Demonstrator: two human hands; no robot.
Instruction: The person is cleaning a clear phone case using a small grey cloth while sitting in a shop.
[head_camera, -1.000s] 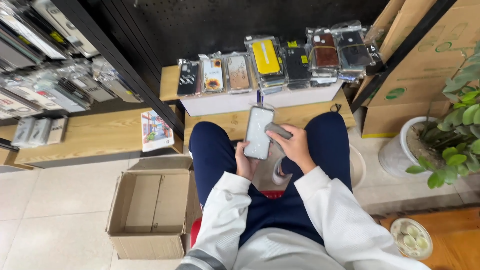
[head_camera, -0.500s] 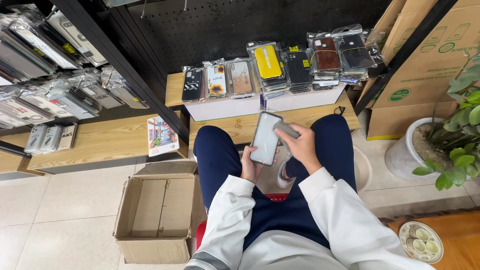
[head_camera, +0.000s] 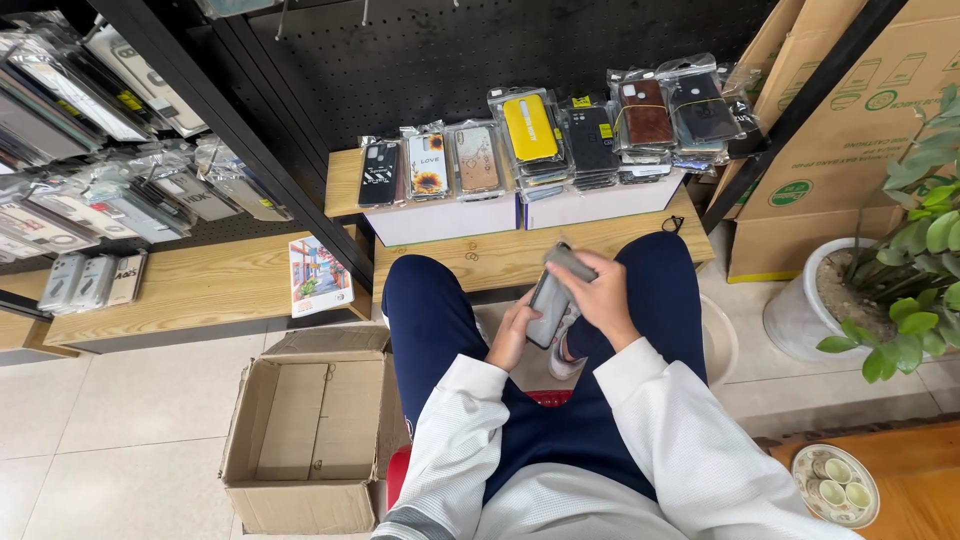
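Hands meet over the lap of a seated person in a white jacket and dark blue trousers. Left hand (head_camera: 513, 335) grips the lower end of a grey phone case (head_camera: 553, 300), fingers wrapped round its edge from below. Right hand (head_camera: 600, 296) closes over the upper end of the same case from above, thumb and fingers clamped on it. Case is tilted, top end pointing away toward the low wooden bench (head_camera: 500, 258), held above the gap between the knees and clear of the bench.

On the bench stand two white boxes (head_camera: 445, 220) side by side, each topped with packaged phone cases in clear sleeves: a dark one, a sunflower print, a pale print, then a yellow case (head_camera: 530, 128) upright in its sleeve, a black stack, a brown case (head_camera: 646, 112) and another dark one at far right. Black pegboard (head_camera: 480, 50) rises behind them.

Left of the person, an open cardboard box (head_camera: 310, 430) sits on the tiled floor, flaps up, just beside the left knee. A small illustrated card (head_camera: 318, 277) leans against a second wooden shelf (head_camera: 190, 290), which carries more bagged cases. Right side: large cardboard cartons (head_camera: 850, 150), a potted plant (head_camera: 900, 270) in a white pot, and a small dish (head_camera: 835, 485) of round pieces on a wooden surface.
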